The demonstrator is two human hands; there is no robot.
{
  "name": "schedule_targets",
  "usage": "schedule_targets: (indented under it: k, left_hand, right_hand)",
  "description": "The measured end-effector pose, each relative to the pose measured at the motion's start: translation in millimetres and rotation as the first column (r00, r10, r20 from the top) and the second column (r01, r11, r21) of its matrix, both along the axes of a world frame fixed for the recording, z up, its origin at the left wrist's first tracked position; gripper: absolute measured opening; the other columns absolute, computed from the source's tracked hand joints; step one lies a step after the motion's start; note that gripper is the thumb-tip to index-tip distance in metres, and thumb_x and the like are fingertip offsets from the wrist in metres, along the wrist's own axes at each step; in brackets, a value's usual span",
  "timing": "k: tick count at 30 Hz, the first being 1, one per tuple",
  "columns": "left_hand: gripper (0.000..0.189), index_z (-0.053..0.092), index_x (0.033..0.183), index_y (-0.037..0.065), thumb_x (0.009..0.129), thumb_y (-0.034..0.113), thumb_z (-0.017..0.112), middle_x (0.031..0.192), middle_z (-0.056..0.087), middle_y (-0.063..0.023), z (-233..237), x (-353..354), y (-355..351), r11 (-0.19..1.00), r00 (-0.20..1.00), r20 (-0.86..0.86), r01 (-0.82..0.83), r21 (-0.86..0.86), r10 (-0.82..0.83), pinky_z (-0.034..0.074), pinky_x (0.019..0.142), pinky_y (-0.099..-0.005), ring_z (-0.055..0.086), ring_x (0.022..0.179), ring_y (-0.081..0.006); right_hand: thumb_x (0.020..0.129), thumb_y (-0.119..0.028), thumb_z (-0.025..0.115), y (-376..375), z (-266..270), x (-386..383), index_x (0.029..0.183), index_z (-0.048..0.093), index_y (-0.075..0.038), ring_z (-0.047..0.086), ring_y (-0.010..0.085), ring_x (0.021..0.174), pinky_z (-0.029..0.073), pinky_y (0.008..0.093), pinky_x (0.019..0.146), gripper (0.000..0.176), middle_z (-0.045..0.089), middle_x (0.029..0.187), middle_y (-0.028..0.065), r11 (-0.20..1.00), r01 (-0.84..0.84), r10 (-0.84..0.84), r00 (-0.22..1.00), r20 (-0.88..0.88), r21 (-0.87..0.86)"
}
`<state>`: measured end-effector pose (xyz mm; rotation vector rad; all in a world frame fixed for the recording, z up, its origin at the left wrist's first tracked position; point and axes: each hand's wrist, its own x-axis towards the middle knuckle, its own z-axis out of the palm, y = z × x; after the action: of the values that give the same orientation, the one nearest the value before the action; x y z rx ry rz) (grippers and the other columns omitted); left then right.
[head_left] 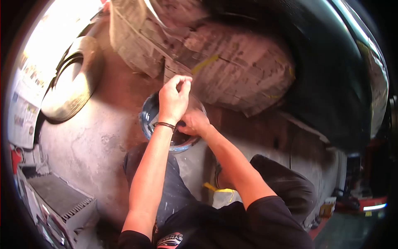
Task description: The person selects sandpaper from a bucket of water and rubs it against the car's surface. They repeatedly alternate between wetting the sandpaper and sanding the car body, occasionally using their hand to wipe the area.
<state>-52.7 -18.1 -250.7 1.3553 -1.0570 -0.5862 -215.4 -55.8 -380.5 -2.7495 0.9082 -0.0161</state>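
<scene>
Below the fingers of both hands sits a round, blue, paint-smeared bucket (180, 148), its dark contents unclear. The left hand (173, 101) is above it, fingers curled, tips pinched together with nothing visible between them. The right hand's (195, 122) fingers bend low inside; their grip cannot be told. Both seem mid-action; what is finished or left doesn't show.

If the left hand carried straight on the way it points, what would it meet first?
The left hand would probably meet the paper covering near the yellow strip, though depth is unclear here.
</scene>
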Motion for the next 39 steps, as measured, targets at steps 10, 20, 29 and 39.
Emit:
schedule_targets:
  k: [10, 20, 29, 39]
  left_hand:
    - [0.067, 0.058, 0.162, 0.016, 0.104, 0.049, 0.066, 0.164, 0.060, -0.0158, -108, 75, -10, 0.707, 0.849, 0.525, -0.411, 0.575, 0.067, 0.046, 0.121, -0.0632, 0.058, 0.149, -0.0413]
    - [0.097, 0.026, 0.181, 0.030, 0.101, 0.034, 0.081, 0.179, 0.039, -0.0174, -109, 83, 73, 0.791, 0.746, 0.615, -0.205, 0.577, -0.255, 0.039, 0.126, -0.0654, 0.045, 0.160, -0.0417]
    - [0.113, 0.017, 0.182, 0.021, 0.094, 0.031, 0.086, 0.176, 0.037, -0.0247, -91, 80, 62, 0.696, 0.782, 0.526, -0.172, 0.697, -0.334, 0.043, 0.129, -0.0590, 0.044, 0.158, -0.0477]
    - [0.128, 0.011, 0.183, 0.018, 0.088, 0.040, 0.093, 0.172, 0.037, -0.0345, -82, 88, 49, 0.620, 0.817, 0.394, -0.057, 0.782, -0.421, 0.042, 0.132, -0.0570, 0.043, 0.159, -0.0517]
  right_hand:
    - [0.091, -0.035, 0.085, -50, 242, -23, 0.122, 0.084, -0.018, 0.071, 0.0383, 0.118, 0.057, 0.0500, 0.104, 0.035, 0.077, 0.123, 0.0129, 0.905, -0.422, 0.424, 0.906, 0.017, -0.061]
    - [0.083, -0.028, 0.096, -139, 395, -94, 0.134, 0.083, -0.033, 0.063, 0.0250, 0.128, 0.046, 0.0435, 0.112, 0.053, 0.069, 0.145, -0.0067, 0.301, -0.127, 0.296, 0.955, -0.034, -0.945]
    - [0.089, -0.026, 0.091, -173, 384, -47, 0.137, 0.081, -0.037, 0.060, 0.0239, 0.131, 0.044, 0.0468, 0.112, 0.050, 0.066, 0.152, -0.0126, 0.227, -0.247, 0.375, 0.915, -0.150, -0.942]
    - [0.088, -0.025, 0.092, -185, 365, -30, 0.136, 0.082, -0.039, 0.059, 0.0235, 0.129, 0.042, 0.0463, 0.114, 0.051, 0.065, 0.153, -0.0139, 0.230, -0.242, 0.428, 0.895, -0.125, -0.943]
